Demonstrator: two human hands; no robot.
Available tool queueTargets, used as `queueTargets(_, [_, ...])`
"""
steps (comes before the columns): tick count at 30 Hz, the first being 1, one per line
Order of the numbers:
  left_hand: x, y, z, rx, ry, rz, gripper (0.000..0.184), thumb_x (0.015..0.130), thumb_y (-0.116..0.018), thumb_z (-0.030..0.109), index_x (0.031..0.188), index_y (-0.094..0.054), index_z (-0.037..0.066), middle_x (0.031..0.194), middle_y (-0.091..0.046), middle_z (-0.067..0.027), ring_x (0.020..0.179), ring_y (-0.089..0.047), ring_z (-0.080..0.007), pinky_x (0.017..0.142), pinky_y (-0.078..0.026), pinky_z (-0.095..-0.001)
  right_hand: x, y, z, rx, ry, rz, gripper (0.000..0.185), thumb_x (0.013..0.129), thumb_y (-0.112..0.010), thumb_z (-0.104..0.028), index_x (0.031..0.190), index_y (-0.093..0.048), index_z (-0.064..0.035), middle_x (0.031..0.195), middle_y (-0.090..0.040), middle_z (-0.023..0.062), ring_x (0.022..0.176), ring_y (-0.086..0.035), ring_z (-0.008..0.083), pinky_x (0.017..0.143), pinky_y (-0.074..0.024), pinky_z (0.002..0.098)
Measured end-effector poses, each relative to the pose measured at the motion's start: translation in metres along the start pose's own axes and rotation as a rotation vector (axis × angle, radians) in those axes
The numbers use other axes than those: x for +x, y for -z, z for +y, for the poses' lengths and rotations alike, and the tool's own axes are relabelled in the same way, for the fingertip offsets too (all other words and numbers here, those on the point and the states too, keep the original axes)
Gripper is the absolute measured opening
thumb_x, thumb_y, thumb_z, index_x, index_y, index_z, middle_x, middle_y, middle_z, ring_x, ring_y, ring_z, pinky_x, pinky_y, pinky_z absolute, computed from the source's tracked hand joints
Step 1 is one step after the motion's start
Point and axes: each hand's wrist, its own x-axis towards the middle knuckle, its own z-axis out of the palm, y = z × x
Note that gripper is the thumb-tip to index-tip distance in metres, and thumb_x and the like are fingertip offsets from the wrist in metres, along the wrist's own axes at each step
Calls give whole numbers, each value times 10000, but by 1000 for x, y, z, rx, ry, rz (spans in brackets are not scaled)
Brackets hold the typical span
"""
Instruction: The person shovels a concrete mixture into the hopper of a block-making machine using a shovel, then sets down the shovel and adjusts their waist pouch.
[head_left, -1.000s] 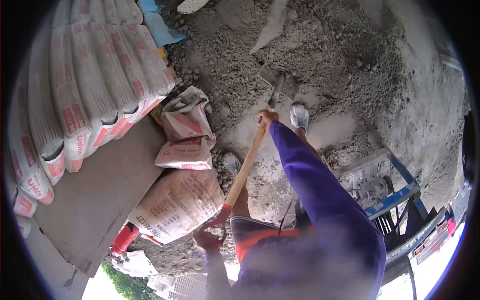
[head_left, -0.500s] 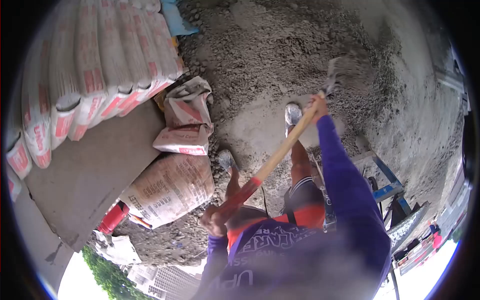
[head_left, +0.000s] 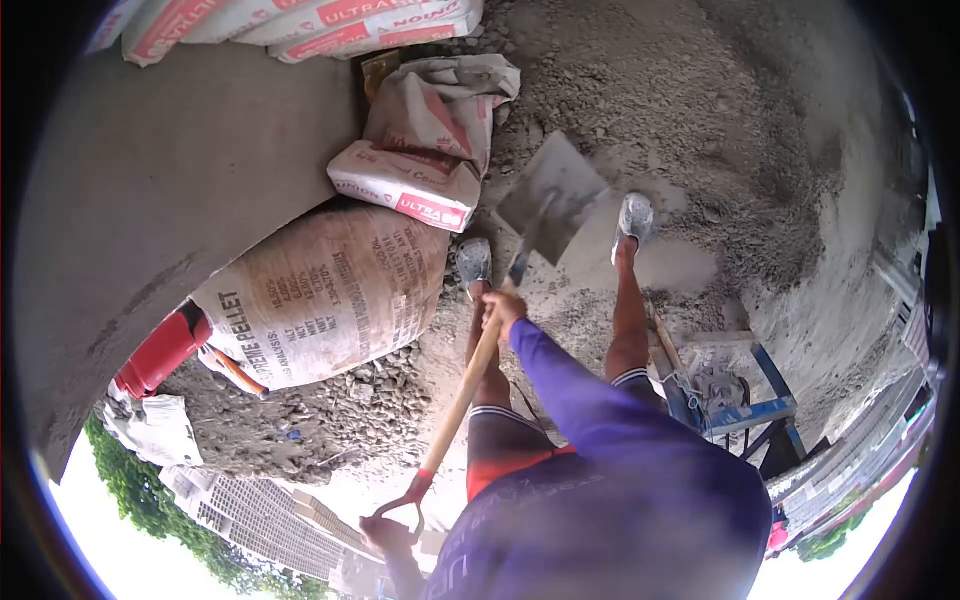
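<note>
My left hand (head_left: 386, 536) is closed on the D-shaped grip of a shovel (head_left: 462, 398), down at the lower left. Farther along, my right hand (head_left: 505, 312) wraps round the wooden shaft just above the metal socket. The square grey blade (head_left: 570, 178) lies low over the ground ahead of my feet, with little or no material on it. Beyond it spreads a grey gravelly mix (head_left: 670, 95). One dusty shoe (head_left: 474, 262) is close to the blade's left side, and the other shoe (head_left: 634, 216) is to its right.
Cement bags (head_left: 370, 25) are stacked at the upper left. A crumpled cement bag (head_left: 430, 140) and a full brown-stained pellet sack (head_left: 335, 295) lie left of my feet. Near the sack is a red container (head_left: 165, 350). A blue metal frame (head_left: 755, 412) stands at right.
The shovel blade has swung from the upper right, over the mix, to left of centre between my feet. My right hand moved left and down with it; my left hand dropped lower. The view turned.
</note>
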Motion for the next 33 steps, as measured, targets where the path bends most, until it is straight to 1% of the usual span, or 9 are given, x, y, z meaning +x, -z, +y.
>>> queueTargets(3, [8, 20, 0, -116, 184, 8, 480, 903, -345, 413, 858, -559, -15, 638, -503, -100, 565, -506, -232, 532, -433, -364, 20, -32, 85, -144, 106, 55, 157, 693, -660, -58, 774, -533, -15, 542, -503, 88, 424, -520, 227, 391, -441, 389])
queueTargets(6, [3, 23, -10, -251, 366, -8, 408, 897, -379, 303, 1024, -518, -59, 859, -572, -163, 808, -584, -306, 738, -457, -432, 57, -30, 48, -213, 71, 138, 134, 694, -647, -17, 721, -517, -1, 542, -498, 97, 414, -512, 222, 373, -443, 367])
queueTargets(8, [34, -32, -51, -53, 465, 188, 497, 880, -409, 515, 988, -523, 43, 844, -531, -99, 711, -518, -245, 618, -446, -359, 86, -24, -28, -259, 103, 91, 131, 727, -639, -22, 736, -509, -14, 542, -482, 81, 418, -504, 209, 376, -451, 351])
queueTargets(9, [30, -86, -56, -245, 492, -205, 491, 854, -455, 541, 990, -498, 71, 762, -536, -82, 608, -536, -241, 502, -456, -343, 113, -21, -91, -234, 101, 99, 133, 747, -648, -43, 721, -520, -18, 574, -503, 81, 449, -520, 209, 397, -465, 348])
queueTargets(12, [1, -297, -13, -253, 109, -256, 421, 886, -453, 522, 784, -526, 120, 466, -489, -22, 361, -501, -181, 339, -467, -336, 135, -35, -300, -303, 273, 49, 140, 771, -647, -29, 704, -526, -6, 621, -515, 79, 498, -522, 209, 463, -488, 354])
queueTargets(14, [4, -344, 11, -249, -2, -336, 385, 891, -473, 497, 856, -526, 117, 483, -490, -14, 358, -489, -156, 338, -460, -313, 153, -47, -345, -155, 327, -52, 134, 766, -637, -7, 689, -530, 8, 622, -528, 91, 501, -527, 211, 458, -475, 357])
queueTargets(22, [-26, -266, -21, -216, -172, -228, 520, 881, -415, 517, 788, -592, 37, 502, -445, -1, 396, -472, -138, 361, -418, -282, 51, -1, -302, 78, 305, -224, 115, 703, -646, 6, 680, -534, -5, 602, -513, 80, 456, -496, 197, 397, -427, 351])
queueTargets(29, [-23, -221, -20, 166, -1032, -290, 529, 880, -399, 518, 685, -527, 43, 525, -514, -72, 421, -493, -182, 391, -402, -285, -79, 130, -329, 350, 344, -309, 138, 729, -641, -104, 777, -512, -108, 608, -431, -2, 482, -443, 171, 507, -408, 406])
queueTargets(33, [-124, -299, 71, 96, -1389, -741, 499, 870, -430, 479, 716, -529, 15, 596, -540, -120, 530, -538, -221, 497, -430, -320, -142, 230, -394, 465, 692, -291, 157, 777, -591, -133, 707, -452, -144, 574, -424, -24, 477, -453, 131, 481, -388, 329])
